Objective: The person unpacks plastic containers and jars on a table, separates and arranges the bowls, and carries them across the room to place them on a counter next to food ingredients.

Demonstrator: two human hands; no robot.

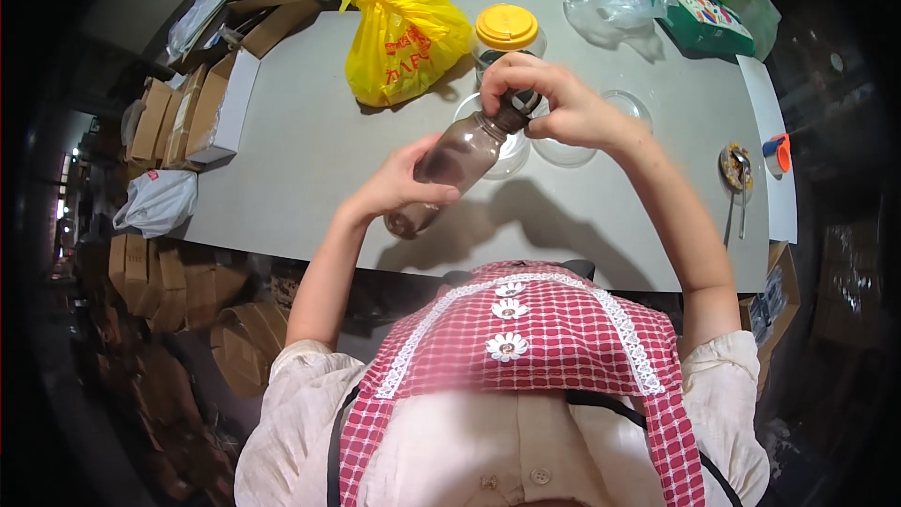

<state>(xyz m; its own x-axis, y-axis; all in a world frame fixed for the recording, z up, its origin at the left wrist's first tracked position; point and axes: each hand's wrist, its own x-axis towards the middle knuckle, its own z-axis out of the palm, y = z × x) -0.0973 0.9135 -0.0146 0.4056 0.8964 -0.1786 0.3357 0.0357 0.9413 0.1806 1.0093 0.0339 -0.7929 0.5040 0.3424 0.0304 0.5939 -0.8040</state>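
Note:
A see-through brown water bottle (467, 152) is tilted above the table, its base toward my lower left and its neck toward the upper right. My left hand (405, 184) is wrapped around the lower part of its body. At the neck, my right hand (554, 101) is closed on the dark bottle cap (512, 113), which has a loop on it. The cap sits at the bottle's mouth; whether it is tight or loose I cannot tell. Clear round containers (567, 152) stand just behind and partly under my hands, beside a jar with a yellow lid (507, 26).
A knotted yellow plastic bag (404, 47) stands on the grey table (291, 150) at the back. Cardboard boxes (223, 111) line the left edge. A crumpled clear bag (615, 0) and green packages (704, 23) lie back right. On the right are a small food dish with a spoon (741, 174) and an orange-and-blue cup (777, 152).

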